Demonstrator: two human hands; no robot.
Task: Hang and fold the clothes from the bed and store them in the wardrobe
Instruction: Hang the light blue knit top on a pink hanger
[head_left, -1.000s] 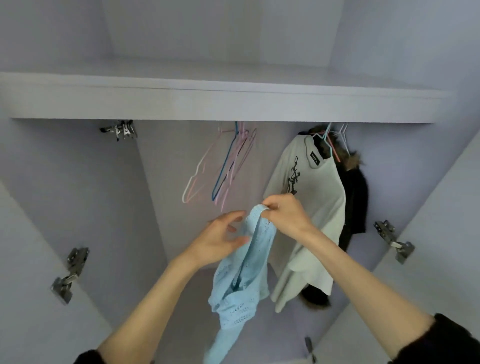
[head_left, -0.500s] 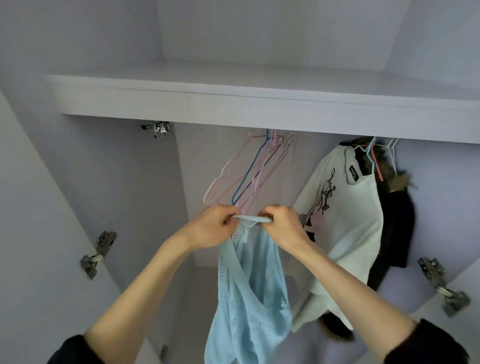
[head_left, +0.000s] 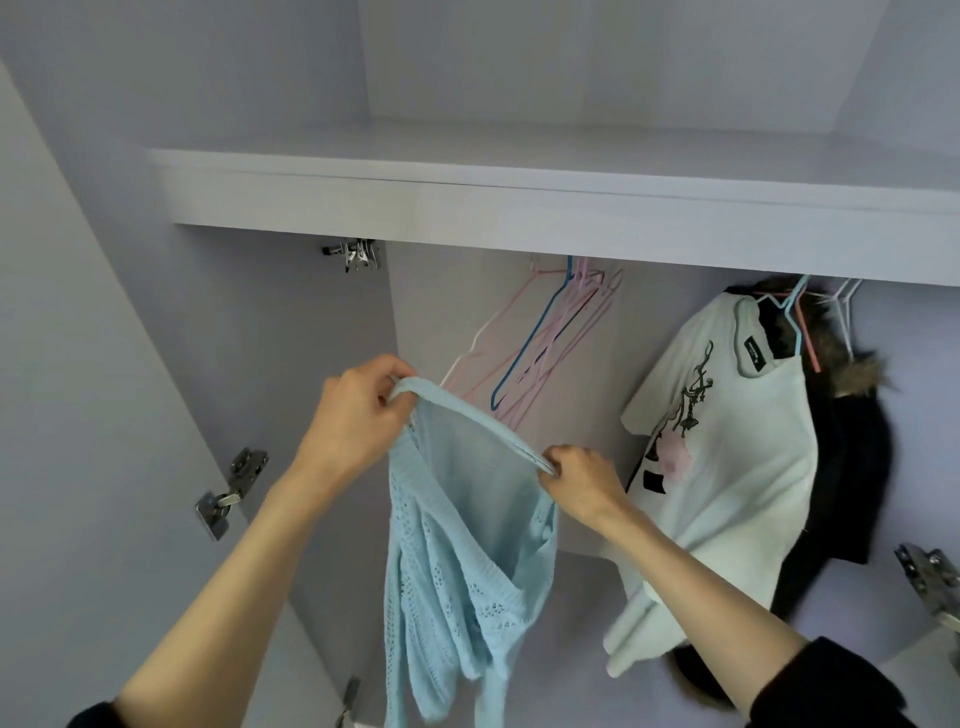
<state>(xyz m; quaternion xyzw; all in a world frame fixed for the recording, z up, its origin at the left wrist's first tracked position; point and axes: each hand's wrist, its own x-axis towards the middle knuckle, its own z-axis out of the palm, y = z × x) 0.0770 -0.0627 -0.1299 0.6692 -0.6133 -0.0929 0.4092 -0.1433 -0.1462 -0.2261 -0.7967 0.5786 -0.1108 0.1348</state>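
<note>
A light blue knitted cardigan (head_left: 457, 561) hangs in front of the open wardrobe, stretched by its neck band between my two hands. My left hand (head_left: 358, 415) grips the left end of the band, raised higher. My right hand (head_left: 579, 480) pinches the right end, lower. Behind them several empty wire hangers (head_left: 540, 353), pink and one blue, hang under the shelf. To the right a white printed T-shirt (head_left: 727, 467) hangs on a hanger, in front of a black coat with a fur collar (head_left: 852, 447).
A white shelf (head_left: 519, 208) spans the wardrobe above the hangers. The doors stand open on both sides, with metal hinges on the left (head_left: 231, 491) and the right (head_left: 930, 582). The wardrobe's back wall shows behind the hangers.
My hands moved apart, spreading the cardigan's neck band wide; the left hand rose and the right dropped. The view shifted left and slightly up.
</note>
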